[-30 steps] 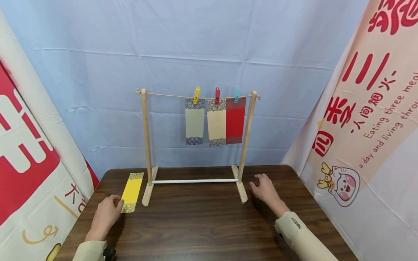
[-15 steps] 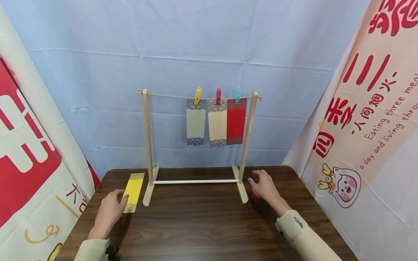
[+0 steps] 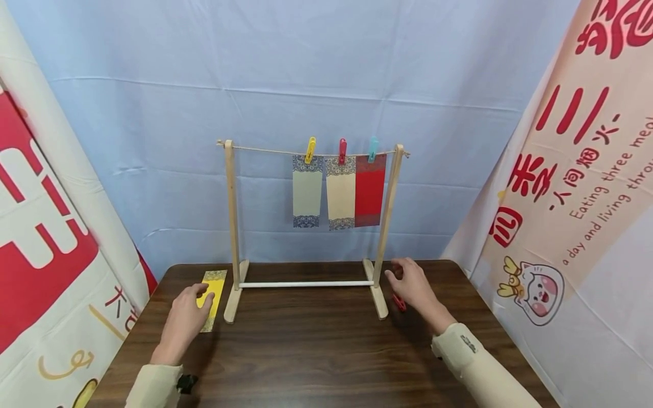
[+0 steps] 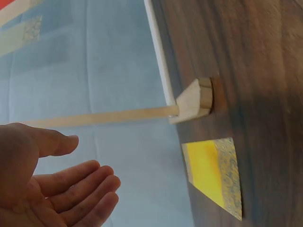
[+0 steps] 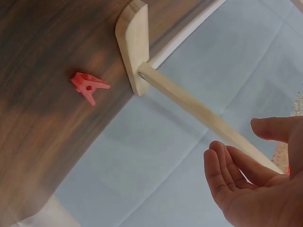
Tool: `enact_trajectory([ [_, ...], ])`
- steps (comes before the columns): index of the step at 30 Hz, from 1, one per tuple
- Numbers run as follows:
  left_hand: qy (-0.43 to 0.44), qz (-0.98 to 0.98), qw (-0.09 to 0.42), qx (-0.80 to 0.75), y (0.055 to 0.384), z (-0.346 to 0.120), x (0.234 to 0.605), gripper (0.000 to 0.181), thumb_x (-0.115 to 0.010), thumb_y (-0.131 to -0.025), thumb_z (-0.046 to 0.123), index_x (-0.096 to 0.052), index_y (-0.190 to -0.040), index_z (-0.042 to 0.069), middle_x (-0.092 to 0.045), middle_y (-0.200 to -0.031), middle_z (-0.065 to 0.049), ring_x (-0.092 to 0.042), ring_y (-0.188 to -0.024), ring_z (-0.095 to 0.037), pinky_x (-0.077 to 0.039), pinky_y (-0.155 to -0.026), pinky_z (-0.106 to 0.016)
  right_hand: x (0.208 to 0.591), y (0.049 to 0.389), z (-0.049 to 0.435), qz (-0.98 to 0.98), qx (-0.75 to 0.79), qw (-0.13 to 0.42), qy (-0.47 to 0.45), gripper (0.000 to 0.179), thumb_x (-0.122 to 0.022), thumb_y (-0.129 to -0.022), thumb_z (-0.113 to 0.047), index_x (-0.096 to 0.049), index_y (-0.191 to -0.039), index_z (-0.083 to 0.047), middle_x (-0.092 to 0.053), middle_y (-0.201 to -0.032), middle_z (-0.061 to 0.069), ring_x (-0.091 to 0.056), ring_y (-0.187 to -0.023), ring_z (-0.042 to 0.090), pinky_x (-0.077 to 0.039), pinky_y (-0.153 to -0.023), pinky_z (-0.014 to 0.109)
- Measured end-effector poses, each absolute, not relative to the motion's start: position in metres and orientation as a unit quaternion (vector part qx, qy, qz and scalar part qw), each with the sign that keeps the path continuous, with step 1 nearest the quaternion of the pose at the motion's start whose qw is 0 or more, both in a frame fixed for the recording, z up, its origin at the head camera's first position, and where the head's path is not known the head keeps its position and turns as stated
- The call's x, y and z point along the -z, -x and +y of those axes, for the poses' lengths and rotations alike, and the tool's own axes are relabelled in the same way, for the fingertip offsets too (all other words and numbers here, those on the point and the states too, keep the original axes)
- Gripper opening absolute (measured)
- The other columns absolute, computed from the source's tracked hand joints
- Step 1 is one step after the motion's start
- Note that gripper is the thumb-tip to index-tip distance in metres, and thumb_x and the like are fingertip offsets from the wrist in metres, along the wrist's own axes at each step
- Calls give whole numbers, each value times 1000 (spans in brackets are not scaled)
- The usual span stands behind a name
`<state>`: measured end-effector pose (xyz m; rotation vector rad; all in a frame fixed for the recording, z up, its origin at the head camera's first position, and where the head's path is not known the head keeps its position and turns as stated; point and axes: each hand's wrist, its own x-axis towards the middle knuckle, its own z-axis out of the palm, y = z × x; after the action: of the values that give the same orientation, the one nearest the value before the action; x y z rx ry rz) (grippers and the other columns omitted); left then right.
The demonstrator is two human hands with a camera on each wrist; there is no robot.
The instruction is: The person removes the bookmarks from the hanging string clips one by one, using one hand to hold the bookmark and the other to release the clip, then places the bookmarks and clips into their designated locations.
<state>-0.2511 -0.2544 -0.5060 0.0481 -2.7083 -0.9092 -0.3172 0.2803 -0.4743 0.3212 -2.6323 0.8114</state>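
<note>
A yellow card (image 3: 216,294) with patterned ends lies on the table left of a wooden stand (image 3: 232,215). My left hand (image 3: 187,317) hovers over its near side, fingers relaxed and thumb apart, holding nothing; the left wrist view shows the card (image 4: 207,172) lying beyond the fingers. On the right, my right hand (image 3: 414,288) is raised beside the stand's right foot, its fingers loosely bent around nothing. Below it lies a red clothespin (image 5: 87,86) on the table, partly covered by the hand in the head view.
On the stand's string hang a grey-green card (image 3: 307,192), a cream card (image 3: 340,195) and a red card (image 3: 369,192), held by yellow (image 3: 310,150), red (image 3: 343,151) and light blue (image 3: 373,149) clothespins. A white bar (image 3: 306,284) joins the feet. Blue cloth (image 3: 153,141) hangs behind.
My left hand has shifted right and up, now overlapping the yellow card in the head view. My right hand has moved slightly up and left, uncovering more of the red clothespin on the table.
</note>
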Motion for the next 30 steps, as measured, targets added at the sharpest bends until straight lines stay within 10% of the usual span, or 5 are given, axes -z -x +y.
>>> enact_trajectory([
  [30,62,-913,203,350,266,-212,473,41,-64,-110,17,-61,-145,-3,-65,-136,-26,-61,-128,-47,-51,-104,-63,424,314,262,-913,-289,229,-173,40,-76,-100,-9,-68,-135,10,-68,-113,23,-68,-102,38,-59,-90,54],
])
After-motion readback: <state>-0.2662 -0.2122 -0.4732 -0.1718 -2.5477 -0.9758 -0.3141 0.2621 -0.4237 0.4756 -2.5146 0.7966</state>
